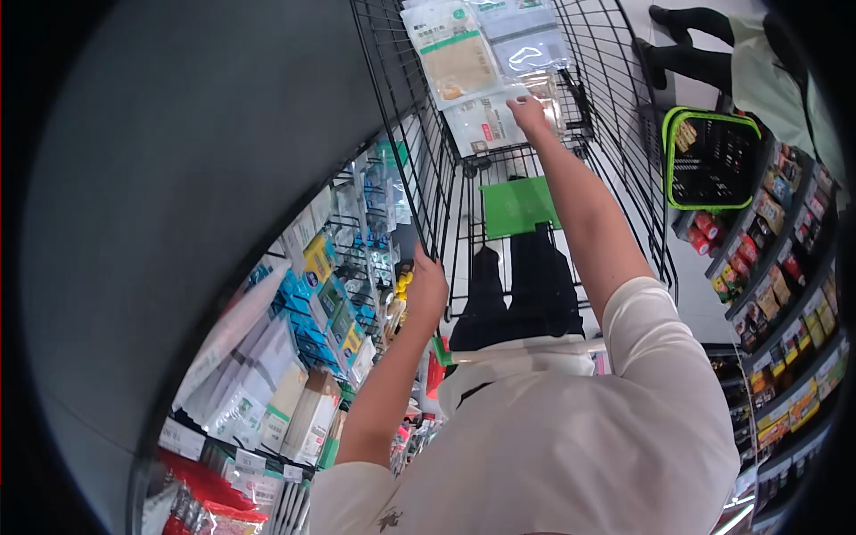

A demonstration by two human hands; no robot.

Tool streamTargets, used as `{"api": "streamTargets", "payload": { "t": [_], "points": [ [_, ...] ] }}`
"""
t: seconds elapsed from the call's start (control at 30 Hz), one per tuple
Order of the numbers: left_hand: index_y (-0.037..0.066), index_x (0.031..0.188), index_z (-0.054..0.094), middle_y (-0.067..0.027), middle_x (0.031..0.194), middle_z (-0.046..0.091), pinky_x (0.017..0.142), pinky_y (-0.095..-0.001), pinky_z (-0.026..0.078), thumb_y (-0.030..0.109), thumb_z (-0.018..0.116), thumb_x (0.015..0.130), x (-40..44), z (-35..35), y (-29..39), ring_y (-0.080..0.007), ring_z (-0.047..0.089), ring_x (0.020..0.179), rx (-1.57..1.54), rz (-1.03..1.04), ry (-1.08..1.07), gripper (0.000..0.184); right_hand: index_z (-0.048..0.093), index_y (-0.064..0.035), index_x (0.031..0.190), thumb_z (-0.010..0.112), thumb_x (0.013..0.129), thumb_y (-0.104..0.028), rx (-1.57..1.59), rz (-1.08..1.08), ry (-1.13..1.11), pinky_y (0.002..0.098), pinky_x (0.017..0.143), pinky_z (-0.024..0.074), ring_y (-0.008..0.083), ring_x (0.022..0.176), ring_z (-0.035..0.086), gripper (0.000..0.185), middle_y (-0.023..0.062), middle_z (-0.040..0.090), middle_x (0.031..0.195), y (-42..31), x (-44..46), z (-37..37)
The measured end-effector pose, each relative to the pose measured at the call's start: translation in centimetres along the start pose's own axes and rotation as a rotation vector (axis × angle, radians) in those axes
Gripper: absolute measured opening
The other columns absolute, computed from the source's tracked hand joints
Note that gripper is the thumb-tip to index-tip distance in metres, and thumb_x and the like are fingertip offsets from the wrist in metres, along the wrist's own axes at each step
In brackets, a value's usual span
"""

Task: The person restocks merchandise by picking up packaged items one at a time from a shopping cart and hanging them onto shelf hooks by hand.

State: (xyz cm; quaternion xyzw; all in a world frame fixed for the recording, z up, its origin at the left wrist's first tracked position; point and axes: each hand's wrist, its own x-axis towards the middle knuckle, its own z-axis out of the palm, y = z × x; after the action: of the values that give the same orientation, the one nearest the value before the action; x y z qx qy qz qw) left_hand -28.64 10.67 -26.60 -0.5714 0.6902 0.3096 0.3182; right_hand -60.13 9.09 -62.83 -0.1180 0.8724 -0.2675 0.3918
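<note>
A black wire shopping cart (434,169) stands before me. Inside it lie flat plastic packages: a beige one with a green stripe (456,58), a grey-white one (524,40) and a white one with a small red label (481,123). My right hand (529,116) reaches into the cart, its fingers closed on the edge of the white package. My left hand (428,283) is at the cart's left side rim, fingers wrapped round the wire. A green panel (520,207) sits at the near end of the cart, above my legs.
Shelves at the left hold hanging blue packs (308,308) and clear bags (254,383). On the right, another person (771,80) stands near a black basket with a green rim (670,160). Curved snack shelves (758,343) run below it. A dark panel fills the upper left.
</note>
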Motion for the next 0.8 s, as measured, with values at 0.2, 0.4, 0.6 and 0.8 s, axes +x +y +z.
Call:
{"api": "streamTargets", "payload": {
  "t": [0.2,0.4,0.6,0.8],
  "points": [
    [-0.004,0.149,0.016,-0.0324,0.144,0.042,0.098,-0.0509,0.047,0.015,0.05,0.099,0.6,-1.4,0.6,-0.0485,0.054,0.12,-0.099,-0.11,-0.119,0.063,0.052,0.0065,0.133,0.077,0.079,-0.043,-0.069,-0.027,-0.037,0.0414,0.099,0.0483,0.0375,0.115,0.062,0.078,0.0284,0.062,0.124,-5.2,3.0,2.3],
    [-0.002,0.15,0.015,-0.0314,0.147,0.039,0.101,-0.0497,0.046,0.017,0.049,0.1,1.2,-3.0,1.4,-0.0487,0.049,0.126,-0.104,-0.183,-0.168,0.063,0.057,0.0018,0.118,0.079,0.079,-0.036,-0.015,0.06,0.111,0.0458,0.095,0.0485,0.0386,0.108,0.063,0.059,0.0249,0.065,0.113,-8.5,1.2,2.4],
    [-0.003,0.148,0.018,-0.0316,0.144,0.042,0.101,-0.0505,0.046,0.014,0.049,0.099,1.2,-2.8,0.9,-0.0487,0.051,0.124,-0.065,-0.132,-0.141,0.06,0.059,-0.0001,0.108,0.067,0.087,-0.031,0.037,-0.062,0.076,0.0492,0.084,0.0493,0.045,0.095,0.064,0.038,0.0275,0.066,0.098,-9.2,-0.6,2.1],
    [-0.005,0.147,0.016,-0.0344,0.139,0.044,0.09,-0.055,0.05,0.012,0.046,0.099,0.6,-1.9,-0.5,-0.0501,0.061,0.107,0.014,0.013,-0.048,0.06,0.054,0.0002,0.097,0.062,0.086,-0.025,0.099,-0.203,0.032,0.0482,0.074,0.0489,0.0449,0.083,0.063,0.029,0.0262,0.063,0.084,-11.0,-5.3,-2.8]
  ]
}}
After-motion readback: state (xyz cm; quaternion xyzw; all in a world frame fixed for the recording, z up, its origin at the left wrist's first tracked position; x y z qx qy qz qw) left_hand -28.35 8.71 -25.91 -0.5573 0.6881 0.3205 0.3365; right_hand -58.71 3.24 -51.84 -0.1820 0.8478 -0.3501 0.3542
